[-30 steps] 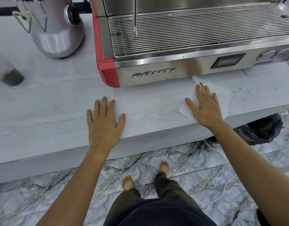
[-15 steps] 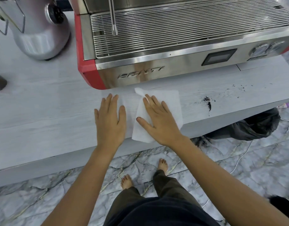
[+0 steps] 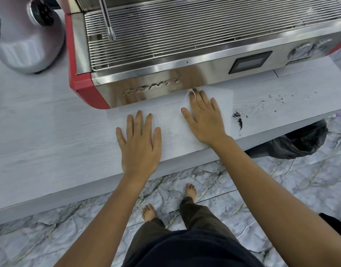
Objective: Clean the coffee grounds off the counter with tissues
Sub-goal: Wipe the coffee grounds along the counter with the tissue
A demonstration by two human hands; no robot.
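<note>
Head view: right hand [image 3: 204, 120] presses a tissue [image 3: 221, 97] flat on the surface [image 3: 50, 135], fingers straight, near its front edge below the machine [image 3: 165, 54]. Left hand [image 3: 139, 143] rests flat beside it, fingers spread, holding nothing. Grounds [image 3: 238, 119] lie just beyond the tissue, with specks scattered farther toward the right edge; wiping looks barely begun.

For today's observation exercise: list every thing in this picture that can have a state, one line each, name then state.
tissue: spread flat on the counter
right hand: flat, pressing the tissue
left hand: flat on the bare counter
coffee grounds: still there, right of the tissue
counter: not yet clean
</note>
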